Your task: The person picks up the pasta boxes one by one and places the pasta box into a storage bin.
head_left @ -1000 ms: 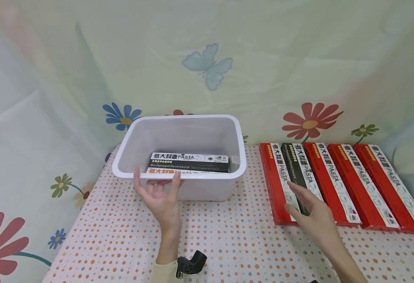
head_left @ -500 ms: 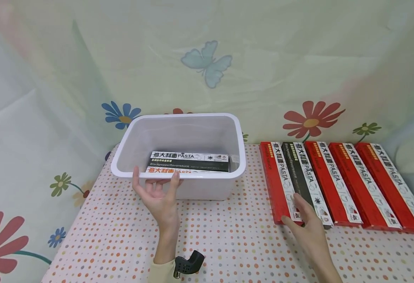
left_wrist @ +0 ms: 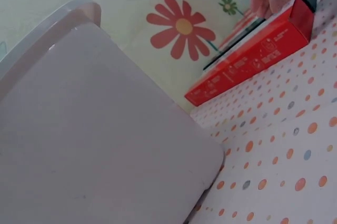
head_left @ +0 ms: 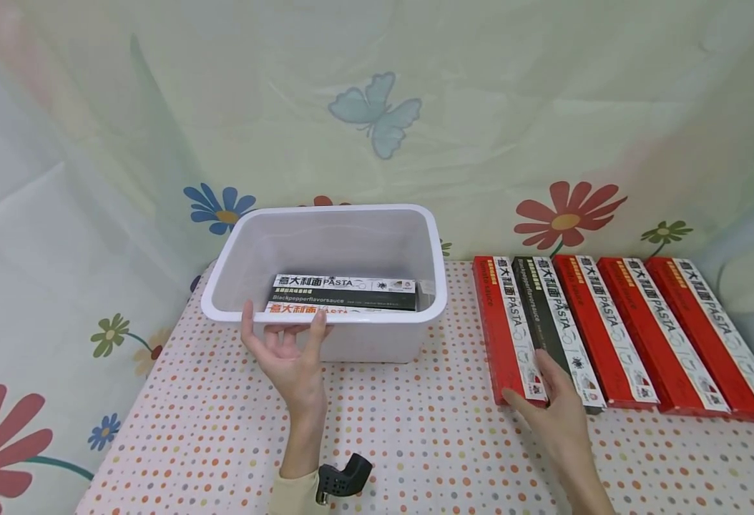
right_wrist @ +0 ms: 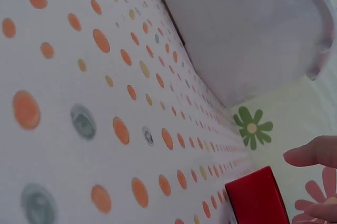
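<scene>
A white plastic tub (head_left: 367, 342) stands at the middle left. Inside lie pasta boxes, a black pepper one (head_left: 343, 293) uppermost. My left hand (head_left: 293, 368) holds the tub's front rim, some fingers tucked under the lip and two digits reaching up at its edge. My right hand (head_left: 557, 415) is spread over the near end of the leftmost red tomato-sauce pasta box (head_left: 499, 329). Its thumb is at the left front corner and its fingers are by the right edge. In the right wrist view a straight digit (right_wrist: 310, 153) shows apart from the red box end (right_wrist: 255, 197).
Beside the red box lies a black pasta box (head_left: 541, 307), then several more red boxes (head_left: 692, 343) in a row to the right. A flowered cloth (head_left: 480, 129) hangs behind. Dotted cloth (head_left: 415, 436) covers the table. A black device (head_left: 345, 478) sits on the left wrist.
My right hand has moved left from over the black box to the near end of the leftmost red box. The left hand stays on the tub rim.
</scene>
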A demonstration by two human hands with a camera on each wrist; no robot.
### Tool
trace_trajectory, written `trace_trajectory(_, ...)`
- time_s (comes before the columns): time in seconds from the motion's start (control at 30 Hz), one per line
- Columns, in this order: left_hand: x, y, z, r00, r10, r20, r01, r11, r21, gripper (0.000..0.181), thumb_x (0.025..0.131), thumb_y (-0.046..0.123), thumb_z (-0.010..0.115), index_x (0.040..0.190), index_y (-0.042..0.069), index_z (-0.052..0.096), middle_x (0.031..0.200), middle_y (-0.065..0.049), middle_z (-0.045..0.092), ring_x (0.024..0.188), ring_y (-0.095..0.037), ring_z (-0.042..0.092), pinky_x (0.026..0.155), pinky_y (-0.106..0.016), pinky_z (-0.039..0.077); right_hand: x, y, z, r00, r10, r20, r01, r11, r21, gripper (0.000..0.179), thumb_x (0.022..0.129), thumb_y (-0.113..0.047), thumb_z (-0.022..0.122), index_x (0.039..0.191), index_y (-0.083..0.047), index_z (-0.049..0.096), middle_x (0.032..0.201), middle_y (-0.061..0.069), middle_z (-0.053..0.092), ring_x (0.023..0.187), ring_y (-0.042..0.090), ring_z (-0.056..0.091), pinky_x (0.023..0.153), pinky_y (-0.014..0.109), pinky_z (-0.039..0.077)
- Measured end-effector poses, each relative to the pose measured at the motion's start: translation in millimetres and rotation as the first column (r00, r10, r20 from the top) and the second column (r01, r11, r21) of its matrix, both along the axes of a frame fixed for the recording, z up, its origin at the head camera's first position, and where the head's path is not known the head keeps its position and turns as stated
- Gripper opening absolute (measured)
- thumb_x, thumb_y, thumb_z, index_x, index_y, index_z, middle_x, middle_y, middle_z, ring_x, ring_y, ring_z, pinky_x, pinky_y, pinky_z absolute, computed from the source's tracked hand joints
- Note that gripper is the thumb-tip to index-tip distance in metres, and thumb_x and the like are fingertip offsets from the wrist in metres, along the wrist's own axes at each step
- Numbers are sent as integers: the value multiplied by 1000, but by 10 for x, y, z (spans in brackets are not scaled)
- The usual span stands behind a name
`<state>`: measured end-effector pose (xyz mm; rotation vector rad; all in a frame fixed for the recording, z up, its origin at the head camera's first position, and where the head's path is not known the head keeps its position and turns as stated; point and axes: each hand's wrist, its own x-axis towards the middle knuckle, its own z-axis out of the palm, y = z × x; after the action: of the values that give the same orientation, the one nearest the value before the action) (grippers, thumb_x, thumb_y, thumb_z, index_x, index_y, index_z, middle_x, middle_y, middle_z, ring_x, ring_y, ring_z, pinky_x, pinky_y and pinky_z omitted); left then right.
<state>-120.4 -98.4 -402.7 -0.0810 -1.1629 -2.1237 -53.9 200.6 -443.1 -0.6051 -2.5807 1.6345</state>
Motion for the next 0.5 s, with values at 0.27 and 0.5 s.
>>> trace_trajectory(0.27, 2, 12, -3, 1000, 7, 11, -7, 1000, -20, 103, 83, -17, 75, 164, 15, 19, 138, -26, 51, 97, -26, 64, 81, -46, 69, -97, -29, -80, 996, 49, 78, -58, 992, 113, 108, 89, -16, 81, 166, -1, 7, 168, 30, 16, 147, 47, 28, 121, 63, 34)
trace_trajectory(0.5, -2, 8, 2, 1000, 12, -2, -12, 1000, -15, 102, 84, -18, 75, 163, 14, 19, 137, -26, 51, 97, -27, 64, 80, -46, 69, -125, 10, -104, 993, 87, 76, -92, 993, 68, 107, 90, -14, 80, 167, -6, 6, 171, 26, 12, 149, 45, 26, 122, 60, 33)
